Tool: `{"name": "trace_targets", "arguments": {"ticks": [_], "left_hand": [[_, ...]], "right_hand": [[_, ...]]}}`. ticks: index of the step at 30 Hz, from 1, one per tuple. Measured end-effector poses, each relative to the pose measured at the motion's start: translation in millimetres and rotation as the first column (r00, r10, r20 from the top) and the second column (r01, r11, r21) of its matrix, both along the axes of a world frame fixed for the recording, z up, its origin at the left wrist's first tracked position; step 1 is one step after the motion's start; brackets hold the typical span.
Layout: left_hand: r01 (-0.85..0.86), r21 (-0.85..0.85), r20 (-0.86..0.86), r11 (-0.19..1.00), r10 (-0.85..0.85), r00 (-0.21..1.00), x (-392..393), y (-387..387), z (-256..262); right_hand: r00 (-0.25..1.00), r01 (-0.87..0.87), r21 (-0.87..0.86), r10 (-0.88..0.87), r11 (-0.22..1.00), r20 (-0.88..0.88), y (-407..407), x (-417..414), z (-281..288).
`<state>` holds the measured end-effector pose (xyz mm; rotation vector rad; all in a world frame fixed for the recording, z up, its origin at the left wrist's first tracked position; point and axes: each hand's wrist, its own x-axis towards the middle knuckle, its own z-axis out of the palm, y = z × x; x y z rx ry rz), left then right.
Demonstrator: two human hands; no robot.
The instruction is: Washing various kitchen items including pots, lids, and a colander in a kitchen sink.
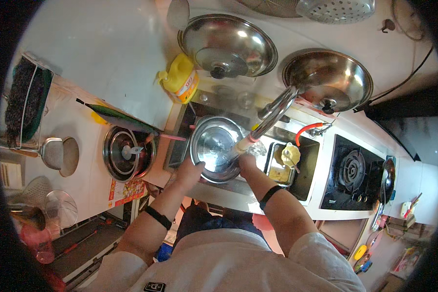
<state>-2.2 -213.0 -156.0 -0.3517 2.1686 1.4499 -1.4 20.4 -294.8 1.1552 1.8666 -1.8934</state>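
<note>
A shiny stainless steel basin (217,146) is over the sink, under the end of the faucet (277,111). My left hand (194,169) grips its near left rim, thumb on top. At the basin's right edge is my right hand (247,164), just below the faucet's pale nozzle (242,145); its fingers are mostly hidden, so its hold is unclear. The bottom of the basin looks wet and bright. To the right, a rectangular steel container (277,175) stands in the sink, with a pale yellow scalloped cup (290,154) at its edge.
A yellow jug (180,78) stands behind the sink. Two steel wok lids (230,40) (325,73) lean against the back wall. Right of the sink are a red hose (306,130) and a black gas hob (350,179). Stacked steel pans (122,153) are on the left.
</note>
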Motion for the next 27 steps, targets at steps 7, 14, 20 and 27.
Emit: {"name": "trace_targets", "arguments": {"ticks": [7,14,20,27], "left_hand": [[-0.143,-0.133,-0.152,0.981,0.122,0.981,-4.9,28.1,-10.6],[-0.352,0.027,-0.216,0.936,0.349,0.912,-5.1,53.8,-38.7],[-0.584,0.307,0.344,0.751,0.485,0.804,-3.0,64.7,-113.3],[-0.435,0.366,0.363,0.822,0.304,0.881,-3.9,35.0,-80.5]], "right_hand": [[0.967,-0.092,0.467,0.191,0.879,-0.170,39.6,-5.0,-27.6],[0.979,-0.072,0.541,0.163,0.838,-0.122,17.0,-7.6,143.8],[0.985,-0.071,0.535,0.144,0.842,-0.096,27.2,24.8,116.6],[0.999,-0.034,0.244,0.040,0.969,-0.019,25.9,55.7,74.1]]}}
